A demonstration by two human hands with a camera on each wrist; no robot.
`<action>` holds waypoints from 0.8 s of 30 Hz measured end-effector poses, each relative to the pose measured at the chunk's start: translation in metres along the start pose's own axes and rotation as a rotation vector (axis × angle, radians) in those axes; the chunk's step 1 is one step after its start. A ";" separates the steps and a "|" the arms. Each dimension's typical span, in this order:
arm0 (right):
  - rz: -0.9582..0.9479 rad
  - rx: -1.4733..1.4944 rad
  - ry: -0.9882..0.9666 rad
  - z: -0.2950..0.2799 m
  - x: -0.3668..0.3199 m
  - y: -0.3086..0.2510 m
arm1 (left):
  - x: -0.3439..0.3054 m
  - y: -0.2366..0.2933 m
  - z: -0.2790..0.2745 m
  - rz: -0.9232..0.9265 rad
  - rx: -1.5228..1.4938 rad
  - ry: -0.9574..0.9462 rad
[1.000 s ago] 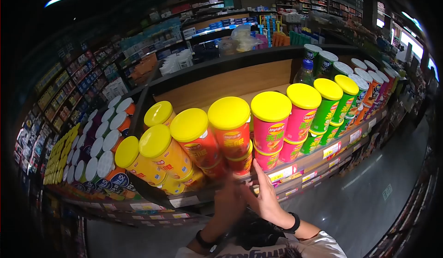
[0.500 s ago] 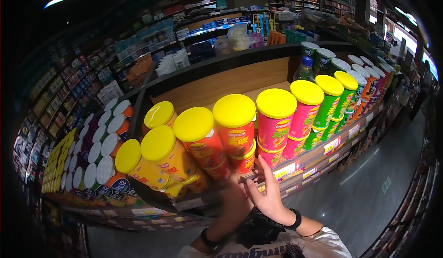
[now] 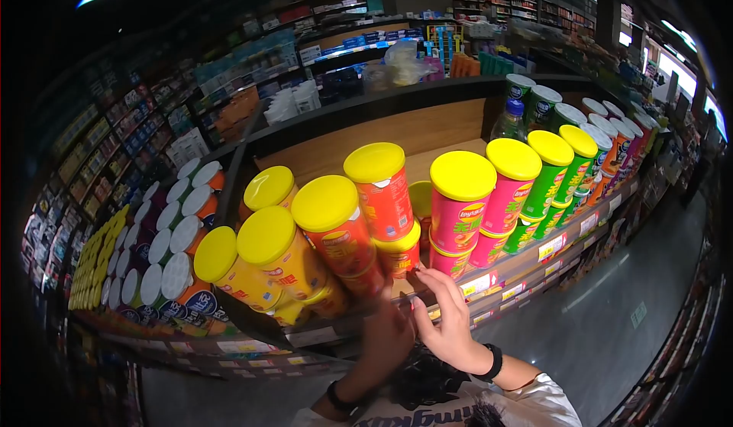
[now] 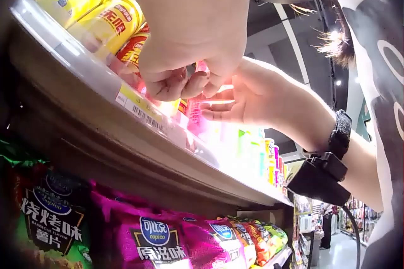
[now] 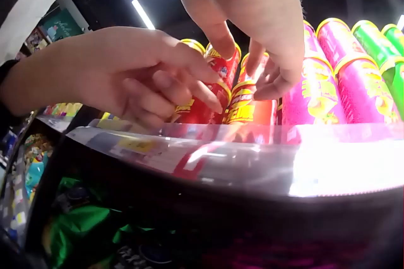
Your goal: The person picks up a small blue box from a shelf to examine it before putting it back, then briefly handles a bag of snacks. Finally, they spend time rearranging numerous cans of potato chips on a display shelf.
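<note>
Both my hands hover at the front of the shelf, close together before a column of red chip canisters. In the head view my left hand [image 3: 389,335] is dim, its fingers loosely bent with nothing seen in them. My right hand [image 3: 450,324] reaches its bent fingers towards the lower red canister [image 3: 398,259]. The upper red canister [image 3: 385,209] stands on it, set back, so part of the lower yellow lid shows. In the right wrist view, fingertips of the right hand [image 5: 252,23] overlap the red canisters [image 5: 246,108], with the left hand [image 5: 142,73] beside them.
Pink canisters [image 3: 458,217] stand to the right, then green ones [image 3: 544,179]. Yellow canisters [image 3: 282,263] are at the left. A clear lip with price tags [image 4: 142,114] edges the shelf; chip bags [image 4: 158,240] sit below. Behind is a wooden back panel [image 3: 343,148].
The upper red canister has shifted back and turned, uncovering more of the lid below and another yellow lid behind. My right hand's fingers have bent over towards the left.
</note>
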State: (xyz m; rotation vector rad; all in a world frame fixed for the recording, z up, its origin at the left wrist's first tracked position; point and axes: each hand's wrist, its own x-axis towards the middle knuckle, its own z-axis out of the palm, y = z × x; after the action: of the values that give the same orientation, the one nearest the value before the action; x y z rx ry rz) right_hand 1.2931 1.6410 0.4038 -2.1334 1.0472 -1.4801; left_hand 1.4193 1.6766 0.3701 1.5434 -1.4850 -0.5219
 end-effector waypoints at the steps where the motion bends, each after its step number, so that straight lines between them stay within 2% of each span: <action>1: -0.033 -0.016 0.012 -0.004 0.003 -0.003 | -0.002 0.001 -0.003 0.025 0.004 0.010; 6: -0.201 -0.036 0.067 -0.024 0.035 -0.023 | -0.001 0.006 -0.010 0.101 0.038 0.041; 8: -0.328 -0.177 0.092 -0.035 0.050 -0.035 | 0.002 0.012 -0.010 0.123 0.013 0.053; 11: -0.486 -0.362 0.123 -0.046 0.085 -0.052 | 0.010 0.022 -0.014 0.120 0.131 -0.030; 15: -0.691 -0.668 0.103 -0.049 0.138 -0.063 | 0.013 0.024 -0.008 0.144 0.110 0.105; 16: -0.708 -0.713 0.090 -0.047 0.146 -0.062 | 0.018 0.019 -0.007 0.302 0.173 0.185; 21: -0.735 -0.889 0.015 -0.040 0.156 -0.057 | 0.026 0.026 -0.012 0.357 0.221 0.244; 24: -0.807 -0.918 0.087 -0.040 0.155 -0.053 | 0.030 0.026 -0.015 0.319 0.237 0.209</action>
State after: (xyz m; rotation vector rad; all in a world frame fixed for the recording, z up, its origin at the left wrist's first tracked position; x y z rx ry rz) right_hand 1.3052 1.5684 0.5550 -3.4750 1.0710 -1.5619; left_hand 1.4224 1.6562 0.4073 1.4480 -1.6294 0.0027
